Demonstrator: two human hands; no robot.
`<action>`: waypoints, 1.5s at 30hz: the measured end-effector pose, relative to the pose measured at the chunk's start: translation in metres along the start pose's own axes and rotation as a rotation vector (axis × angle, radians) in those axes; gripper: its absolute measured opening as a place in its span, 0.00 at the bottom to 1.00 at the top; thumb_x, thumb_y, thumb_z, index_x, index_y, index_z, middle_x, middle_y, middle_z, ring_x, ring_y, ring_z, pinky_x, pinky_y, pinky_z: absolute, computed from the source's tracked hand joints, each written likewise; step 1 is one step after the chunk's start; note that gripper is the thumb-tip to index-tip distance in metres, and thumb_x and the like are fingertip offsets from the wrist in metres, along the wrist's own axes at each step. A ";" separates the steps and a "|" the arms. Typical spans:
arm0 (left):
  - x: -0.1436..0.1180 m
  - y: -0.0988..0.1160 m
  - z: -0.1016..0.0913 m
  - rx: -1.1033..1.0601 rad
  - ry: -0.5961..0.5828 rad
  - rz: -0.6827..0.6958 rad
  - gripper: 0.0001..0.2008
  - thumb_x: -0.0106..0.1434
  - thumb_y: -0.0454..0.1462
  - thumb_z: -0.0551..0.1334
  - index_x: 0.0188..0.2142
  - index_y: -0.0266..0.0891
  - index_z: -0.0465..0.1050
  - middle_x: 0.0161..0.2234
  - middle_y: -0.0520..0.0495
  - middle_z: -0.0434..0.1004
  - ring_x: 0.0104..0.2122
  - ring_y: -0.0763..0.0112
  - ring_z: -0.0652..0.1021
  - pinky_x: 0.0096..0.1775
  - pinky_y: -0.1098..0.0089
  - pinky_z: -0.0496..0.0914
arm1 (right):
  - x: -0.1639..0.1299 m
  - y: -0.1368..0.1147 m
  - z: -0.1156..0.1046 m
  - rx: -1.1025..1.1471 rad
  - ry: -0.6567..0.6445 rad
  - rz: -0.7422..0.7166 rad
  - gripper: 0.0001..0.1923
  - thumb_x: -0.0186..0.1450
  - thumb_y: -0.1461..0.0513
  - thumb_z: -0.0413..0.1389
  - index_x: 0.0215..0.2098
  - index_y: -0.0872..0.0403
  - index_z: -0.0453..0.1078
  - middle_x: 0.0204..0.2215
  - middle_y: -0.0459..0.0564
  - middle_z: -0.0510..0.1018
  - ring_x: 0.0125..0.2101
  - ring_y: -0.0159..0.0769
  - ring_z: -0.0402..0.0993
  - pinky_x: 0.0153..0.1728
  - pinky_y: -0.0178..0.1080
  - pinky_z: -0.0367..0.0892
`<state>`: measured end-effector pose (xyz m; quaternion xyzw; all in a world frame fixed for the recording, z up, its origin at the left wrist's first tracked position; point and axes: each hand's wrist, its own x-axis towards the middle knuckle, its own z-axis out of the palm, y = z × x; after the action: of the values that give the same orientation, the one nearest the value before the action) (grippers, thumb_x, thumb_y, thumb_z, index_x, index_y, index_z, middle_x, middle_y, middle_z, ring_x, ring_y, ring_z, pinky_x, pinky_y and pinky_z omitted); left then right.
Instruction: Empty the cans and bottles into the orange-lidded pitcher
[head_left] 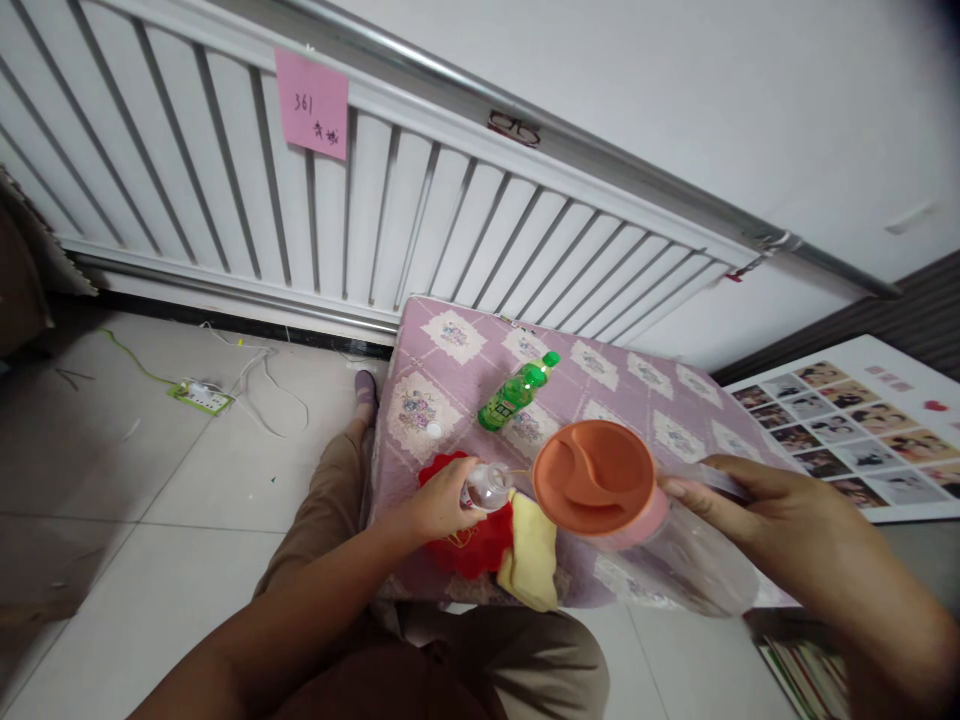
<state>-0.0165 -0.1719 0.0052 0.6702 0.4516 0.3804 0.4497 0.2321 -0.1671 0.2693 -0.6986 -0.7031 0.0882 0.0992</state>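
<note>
My left hand (pixel 439 497) is wrapped round a small clear bottle (pixel 491 487), whose open mouth faces right. My right hand (pixel 765 515) grips the handle of a clear plastic pitcher (pixel 701 560) with an orange lid (pixel 594 475). The pitcher is tipped left, its lid close to the bottle's mouth. A thin streak of liquid seems to run between the two. Below my left hand lies a red scalloped tray (pixel 472 550). A folded yellow cloth (pixel 532 555) overlaps its right side. A small white cap (pixel 433 430) lies on the tablecloth.
A green drink bottle (pixel 510 398) stands on the patterned tablecloth (pixel 420 340), with another green cap (pixel 550 359) behind it. A white radiator (pixel 420 220) borders the table. Right is a photo board (pixel 855 430); a power strip (pixel 199 396) with cables lies on the floor.
</note>
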 end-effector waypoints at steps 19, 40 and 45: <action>-0.001 -0.001 0.000 -0.010 0.006 0.010 0.36 0.54 0.33 0.71 0.61 0.39 0.62 0.58 0.39 0.73 0.57 0.55 0.74 0.59 0.58 0.68 | 0.001 -0.001 0.002 -0.018 0.010 -0.009 0.26 0.51 0.40 0.60 0.32 0.51 0.82 0.31 0.51 0.86 0.34 0.52 0.83 0.32 0.42 0.75; 0.000 -0.002 0.003 -0.012 0.023 0.027 0.36 0.54 0.33 0.72 0.60 0.39 0.62 0.57 0.39 0.73 0.56 0.55 0.75 0.58 0.58 0.69 | 0.001 0.002 0.002 -0.012 -0.032 -0.004 0.24 0.52 0.41 0.59 0.29 0.51 0.81 0.24 0.49 0.82 0.28 0.48 0.80 0.26 0.39 0.71; 0.001 -0.002 0.004 -0.017 0.022 0.017 0.36 0.54 0.33 0.72 0.60 0.40 0.62 0.56 0.39 0.73 0.56 0.55 0.75 0.58 0.58 0.70 | 0.001 -0.006 0.004 0.012 0.005 -0.006 0.24 0.50 0.40 0.59 0.28 0.50 0.80 0.25 0.49 0.83 0.29 0.49 0.80 0.27 0.40 0.71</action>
<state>-0.0133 -0.1720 0.0021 0.6659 0.4473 0.3955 0.4473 0.2257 -0.1660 0.2667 -0.6963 -0.7043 0.0903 0.1053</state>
